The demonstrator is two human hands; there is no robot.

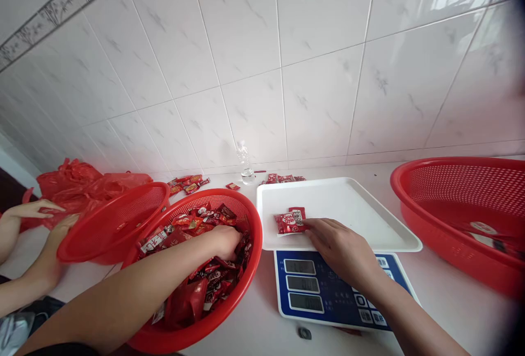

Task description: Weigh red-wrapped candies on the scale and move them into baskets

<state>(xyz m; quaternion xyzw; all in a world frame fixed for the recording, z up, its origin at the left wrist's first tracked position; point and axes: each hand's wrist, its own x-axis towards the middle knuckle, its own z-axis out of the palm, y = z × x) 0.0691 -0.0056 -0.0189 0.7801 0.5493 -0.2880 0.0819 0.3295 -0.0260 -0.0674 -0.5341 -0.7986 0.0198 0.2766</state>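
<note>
Far left of the white tray [365,203], another person's hands [38,211] were at red plastic bags [71,186]. Nearer to the tray, same side, stood a red perforated basket [150,197]. Immediately left of the tray: full basket [253,257], heaped with wrapped packets [186,301]. Left hand [225,242] was in this heap; fingers hidden, so grip could not be told. Behind the tray's left end, toward the wall: loose packets [191,184], then a clear bottle [246,164], upright. On the tray, left part, lay a pair of red packets [289,221], overlapping. Right hand [338,241] reached over the tray's front edge, palm down, fingertips at the packets' right side; whether pinched, could not be told. Below the tray: blue-faced scale [336,296], readings illegible. Right of the tray: another red basket [459,255], some items inside.
</note>
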